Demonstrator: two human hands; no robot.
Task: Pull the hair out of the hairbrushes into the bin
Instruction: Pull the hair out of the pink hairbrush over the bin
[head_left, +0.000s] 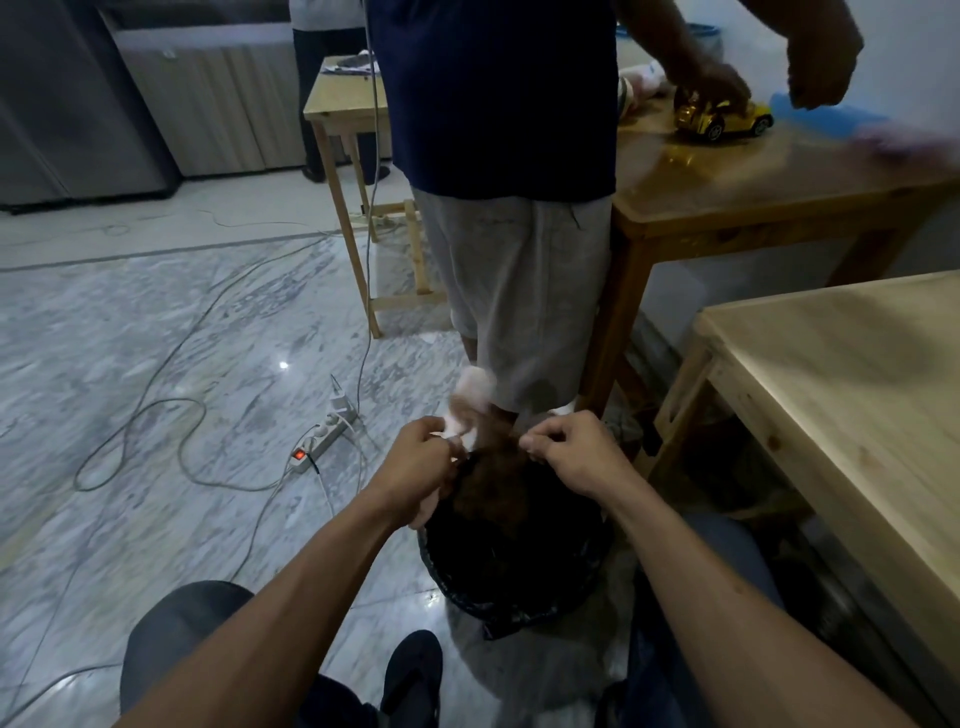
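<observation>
A bin (519, 603) lined with a black bag stands on the floor between my knees. My left hand (421, 467) grips a pale, blurred hairbrush (470, 405) over the bin's far rim. A clump of brown hair (491, 488) hangs between my hands above the bin. My right hand (576, 454) is pinched shut on that hair, just right of the brush. The bristles are hidden by blur and by my fingers.
Another person (509, 208) stands right behind the bin. A light wooden table (841, 395) is at my right, a darker table (753, 176) with a yellow toy car (722, 117) beyond it. A power strip (324, 439) and cables lie on the marble floor at left.
</observation>
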